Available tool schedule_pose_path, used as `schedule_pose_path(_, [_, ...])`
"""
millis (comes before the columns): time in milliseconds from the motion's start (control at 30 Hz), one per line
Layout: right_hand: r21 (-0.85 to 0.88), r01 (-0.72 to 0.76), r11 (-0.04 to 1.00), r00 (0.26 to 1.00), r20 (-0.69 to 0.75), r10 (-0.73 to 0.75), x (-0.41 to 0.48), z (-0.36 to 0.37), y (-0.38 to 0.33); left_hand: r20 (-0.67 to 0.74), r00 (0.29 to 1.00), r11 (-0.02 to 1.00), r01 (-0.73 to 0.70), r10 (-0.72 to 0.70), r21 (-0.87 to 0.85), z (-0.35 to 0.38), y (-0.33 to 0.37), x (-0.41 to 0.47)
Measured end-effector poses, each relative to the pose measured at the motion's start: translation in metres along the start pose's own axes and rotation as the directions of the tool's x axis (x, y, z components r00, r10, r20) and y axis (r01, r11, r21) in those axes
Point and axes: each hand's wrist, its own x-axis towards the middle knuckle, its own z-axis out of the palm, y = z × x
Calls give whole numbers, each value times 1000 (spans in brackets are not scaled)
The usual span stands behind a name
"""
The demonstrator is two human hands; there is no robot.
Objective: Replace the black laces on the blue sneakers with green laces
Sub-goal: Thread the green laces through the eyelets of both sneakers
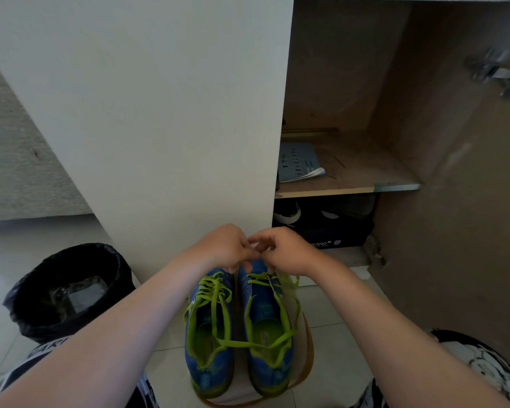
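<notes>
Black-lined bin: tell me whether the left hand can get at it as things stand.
Probably yes: the bin stands beside the left forearm with nothing between, though the left hand is pinching a green lace.

You are in a home, crouched low before a white shoe cabinet. Inside the cabinet a wooden shelf carries a booklet, with a dark shoebox beneath it. Left of the cabinet stands a bag-lined bin. Pale floor tiles lie in front of it.
</notes>
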Motion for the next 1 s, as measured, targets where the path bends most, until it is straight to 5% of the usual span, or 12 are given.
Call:
schedule_pose_path(433, [92, -55, 994, 998, 9, 55, -2, 0, 2, -37, 995, 988, 89, -95, -129, 7, 2, -2])
schedule_pose_path(533, [-67, -91, 994, 995, -56, 88, 1, 0, 11, 18, 995, 988, 101, -100, -119, 15, 1, -3])
schedule_pose_path(700, [-348, -135, 928, 991, -46, 127, 0, 11, 26, -18, 988, 953, 152, -153, 264, 33, -3, -4])
schedule_pose_path(833, [-499, -154, 853, 985, -6, 175, -2, 23, 28, 93, 965, 941, 214, -245, 262, 46, -9, -1])
schedule_pose_path(1000, [-624, -137, 770, 987, -16, 163, -1, 39, 31, 27, 961, 953, 269, -275, 138, 50, -16, 1])
